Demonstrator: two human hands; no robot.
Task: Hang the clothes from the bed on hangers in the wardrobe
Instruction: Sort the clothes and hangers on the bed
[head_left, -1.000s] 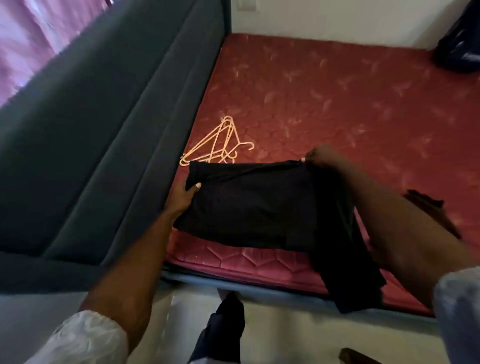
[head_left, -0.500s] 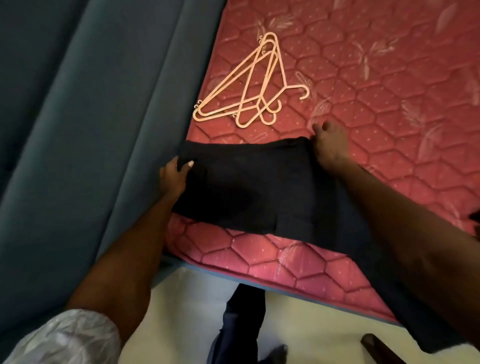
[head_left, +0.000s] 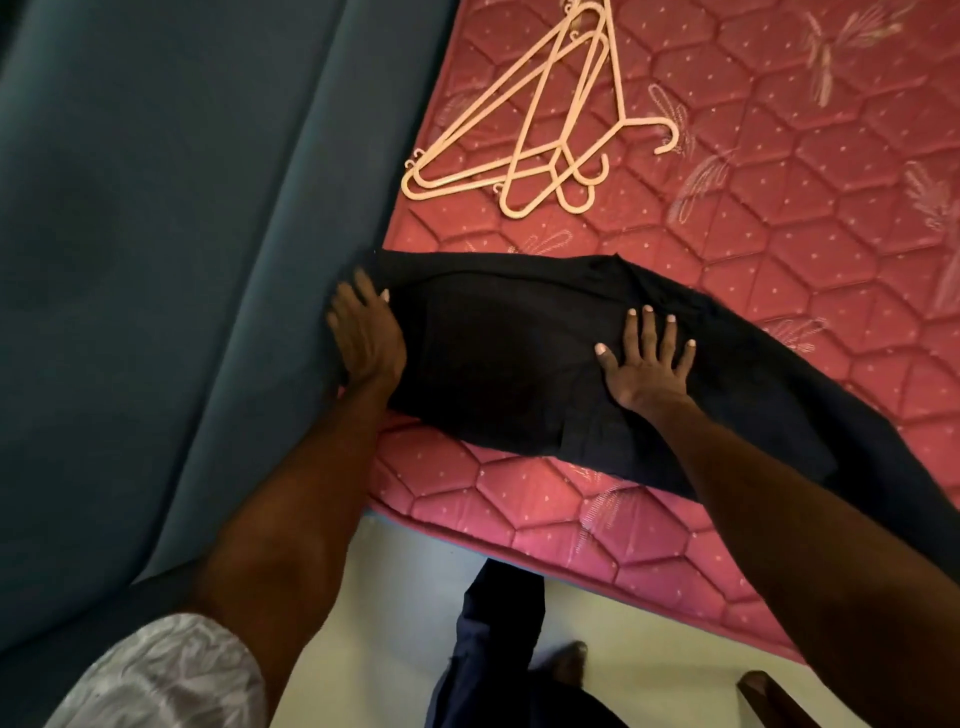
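1. We see a dark garment (head_left: 498, 358) spread flat near the front left corner of the red quilted mattress (head_left: 779, 249), one end touching the blue-grey upholstered bed frame (head_left: 182, 260) and the other trailing off to the right towards the mattress edge.
2. Our left hand (head_left: 363, 338) lies on the garment's left end, right beside the bed frame, palm down. Its fingers look fairly straight and rest on the cloth, though the fingertips are partly lost against the dark fabric, so we cannot tell whether any of them pinch the edge.
3. Our right hand (head_left: 649, 358) presses flat on the middle of the garment, fingers spread and straight, gripping nothing.
4. A small heap of pale peach plastic hangers (head_left: 540, 124) lies on the mattress beyond the garment, apart from it and from both hands, the hooks pointing right and towards us.
5. Below the mattress edge we make out a pale floor (head_left: 405, 597), our dark trouser leg (head_left: 493, 649), and a light crinkled sleeve (head_left: 156, 675) on the left arm.
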